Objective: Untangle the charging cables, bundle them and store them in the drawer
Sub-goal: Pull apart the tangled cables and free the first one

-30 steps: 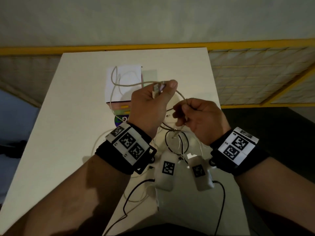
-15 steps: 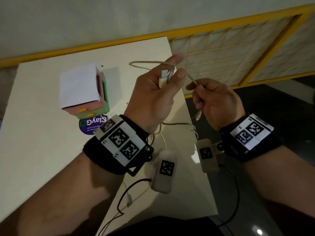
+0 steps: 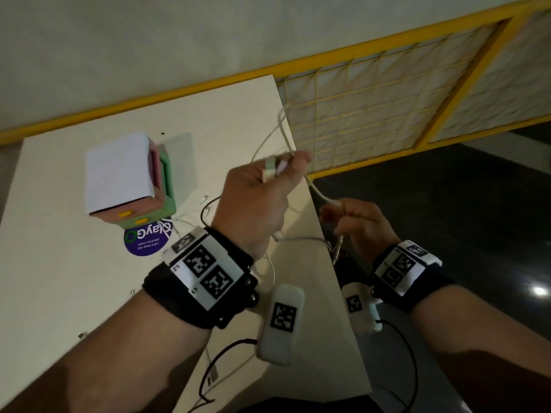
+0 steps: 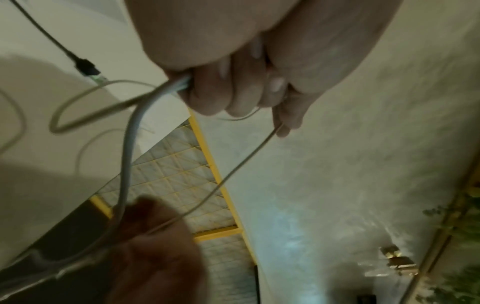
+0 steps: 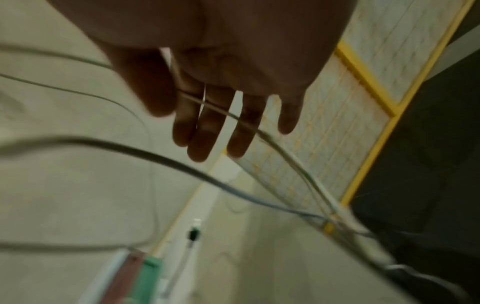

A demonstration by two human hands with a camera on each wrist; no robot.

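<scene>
My left hand is raised over the table's right edge and grips two white plugs of a white cable that loops above it. In the left wrist view its fingers are curled round the cable. Lower and to the right, my right hand holds the same cable, which runs through it and hangs below. In the right wrist view the cable crosses the fingers under the thumb. More white and black cables lie tangled on the table. The small drawer box stands at the left.
The white table ends at its right edge beside my hands, with dark floor beyond. A purple sticker lies before the drawer box. A yellow-framed grid panel stands behind. A black plug rests on the table.
Both hands have moved right, past the table's right edge, and my view has swung with them. The right hand has dropped lower along the cable, away from the left hand.
</scene>
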